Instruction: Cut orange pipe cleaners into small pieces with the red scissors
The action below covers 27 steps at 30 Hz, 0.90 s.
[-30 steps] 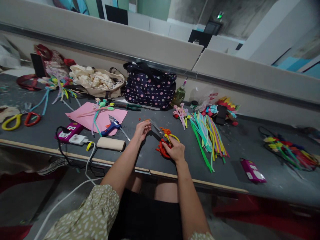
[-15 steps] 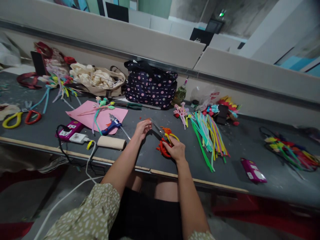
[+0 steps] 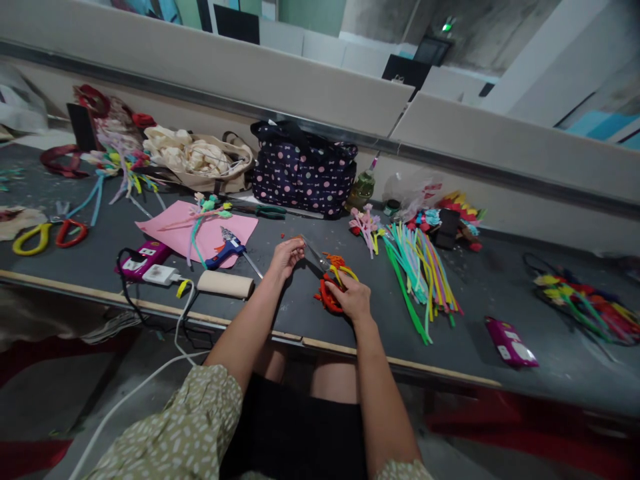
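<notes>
My right hand (image 3: 354,295) is closed around scissors (image 3: 325,265) with one yellow and one red handle. Their blades stand apart and point up and to the left, toward my left hand (image 3: 289,257). That hand is closed in a pinch at a short orange piece of pipe cleaner (image 3: 301,238), of which only a little shows near the blade tips. Short orange pipe cleaner cuttings (image 3: 334,259) lie on the dark table (image 3: 300,313) under and beside the scissors.
Right of my hands lies a bundle of coloured pipe cleaners (image 3: 420,267). On the left are a cardboard roll (image 3: 225,285), a blue glue gun (image 3: 227,252), pink paper (image 3: 167,223), a purple power strip (image 3: 143,261) and more scissors (image 3: 50,237). A dotted bag (image 3: 305,170) stands behind.
The camera view has shifted slightly, so the scene sits a little farther right. Both hands and the scissors keep nearly the same pose.
</notes>
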{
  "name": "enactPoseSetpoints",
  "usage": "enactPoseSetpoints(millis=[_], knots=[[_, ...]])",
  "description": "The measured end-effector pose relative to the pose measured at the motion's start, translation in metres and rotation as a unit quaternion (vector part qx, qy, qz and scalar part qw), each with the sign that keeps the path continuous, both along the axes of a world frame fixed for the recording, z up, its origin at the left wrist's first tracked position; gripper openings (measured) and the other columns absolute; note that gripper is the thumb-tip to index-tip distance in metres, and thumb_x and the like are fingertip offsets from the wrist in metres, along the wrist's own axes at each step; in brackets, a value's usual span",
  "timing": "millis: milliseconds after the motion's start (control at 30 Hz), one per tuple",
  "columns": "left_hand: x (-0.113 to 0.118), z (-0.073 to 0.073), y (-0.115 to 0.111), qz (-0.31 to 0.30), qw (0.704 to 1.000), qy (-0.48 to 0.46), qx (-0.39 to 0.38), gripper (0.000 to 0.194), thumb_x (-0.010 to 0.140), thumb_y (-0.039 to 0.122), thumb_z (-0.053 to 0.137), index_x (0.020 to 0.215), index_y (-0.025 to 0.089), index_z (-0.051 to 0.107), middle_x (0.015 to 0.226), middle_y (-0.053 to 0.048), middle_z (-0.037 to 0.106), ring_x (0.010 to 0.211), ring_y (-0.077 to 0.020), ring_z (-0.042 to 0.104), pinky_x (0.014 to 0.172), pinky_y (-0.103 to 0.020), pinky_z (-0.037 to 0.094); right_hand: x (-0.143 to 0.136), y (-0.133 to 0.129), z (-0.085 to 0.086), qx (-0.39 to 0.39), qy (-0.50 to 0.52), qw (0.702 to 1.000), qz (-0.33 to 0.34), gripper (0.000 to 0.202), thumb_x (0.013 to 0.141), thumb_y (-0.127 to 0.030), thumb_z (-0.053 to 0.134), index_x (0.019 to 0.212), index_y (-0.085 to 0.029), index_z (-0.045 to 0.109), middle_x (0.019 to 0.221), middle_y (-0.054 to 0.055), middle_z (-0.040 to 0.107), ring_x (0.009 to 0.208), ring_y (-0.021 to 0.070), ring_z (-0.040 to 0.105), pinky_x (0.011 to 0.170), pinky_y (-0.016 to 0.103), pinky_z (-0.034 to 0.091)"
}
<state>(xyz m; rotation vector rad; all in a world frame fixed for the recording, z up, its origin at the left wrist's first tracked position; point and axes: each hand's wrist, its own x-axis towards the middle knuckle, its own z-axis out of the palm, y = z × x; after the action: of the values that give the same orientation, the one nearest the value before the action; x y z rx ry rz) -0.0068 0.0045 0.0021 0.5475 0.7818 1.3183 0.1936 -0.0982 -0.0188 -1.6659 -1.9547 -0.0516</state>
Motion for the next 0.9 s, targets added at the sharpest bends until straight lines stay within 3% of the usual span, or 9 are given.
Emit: enactPoseSetpoints(millis=[167, 300, 433, 667, 900], knots=[[0.0002, 0.003, -0.0013, 0.003, 1.0, -0.001, -0.001, 0.024, 0.053, 0.016, 0.078, 0.073, 0.011, 0.066, 0.066, -0.002, 0.064, 0.05, -0.0053, 0.053, 0.051, -0.019, 0.047, 0.0002, 0.0035, 0.0014, 0.005, -0.005, 0.999, -0.05, 0.051, 0.086, -0.057, 0.05, 0.122, -0.023, 0.063, 0.104, 0.007, 0.072, 0.09, 0.0217, 0.067, 0.075, 0.03, 0.049], [0.0004, 0.0029, -0.0012, 0.014, 1.0, 0.011, -0.001, 0.025, 0.054, 0.016, 0.076, 0.076, 0.012, 0.065, 0.068, -0.002, 0.064, 0.05, -0.0051, 0.052, 0.051, -0.018, 0.046, -0.0023, 0.0047, 0.0047, -0.005, -0.011, 0.999, -0.042, 0.053, 0.086, -0.053, 0.051, 0.126, -0.02, 0.059, 0.104, 0.009, 0.07, 0.09, 0.021, 0.064, 0.075, 0.03, 0.048], [-0.0009, -0.0002, 0.0008, 0.068, 0.997, 0.021, -0.003, 0.023, 0.054, 0.017, 0.075, 0.074, 0.012, 0.064, 0.067, -0.001, 0.063, 0.049, -0.0046, 0.051, 0.051, -0.018, 0.045, -0.0028, 0.0038, 0.0067, -0.012, -0.02, 0.998, -0.051, 0.056, 0.081, -0.051, 0.057, 0.127, -0.019, 0.056, 0.102, 0.009, 0.068, 0.09, 0.0209, 0.061, 0.072, 0.029, 0.047], [-0.0019, -0.0023, 0.0044, 0.161, 0.986, 0.042, 0.016, 0.022, 0.053, 0.021, 0.072, 0.072, 0.015, 0.061, 0.062, 0.002, 0.06, 0.049, -0.0051, 0.05, 0.048, -0.017, 0.041, 0.0036, 0.0031, 0.0017, 0.006, -0.02, 0.994, -0.109, 0.052, 0.086, -0.056, 0.05, 0.121, -0.02, 0.061, 0.09, 0.008, 0.069, 0.081, 0.0202, 0.06, 0.069, 0.029, 0.043], [0.0038, 0.0058, -0.0018, 0.158, 0.981, 0.095, 0.065, 0.018, 0.058, 0.024, 0.069, 0.071, 0.016, 0.06, 0.074, -0.003, 0.068, 0.047, -0.0052, 0.049, 0.043, -0.018, 0.037, 0.0012, 0.0028, 0.0021, 0.0, -0.062, 0.993, -0.095, 0.054, 0.086, -0.058, 0.05, 0.123, -0.02, 0.061, 0.092, 0.008, 0.069, 0.083, 0.0208, 0.061, 0.066, 0.029, 0.041]])
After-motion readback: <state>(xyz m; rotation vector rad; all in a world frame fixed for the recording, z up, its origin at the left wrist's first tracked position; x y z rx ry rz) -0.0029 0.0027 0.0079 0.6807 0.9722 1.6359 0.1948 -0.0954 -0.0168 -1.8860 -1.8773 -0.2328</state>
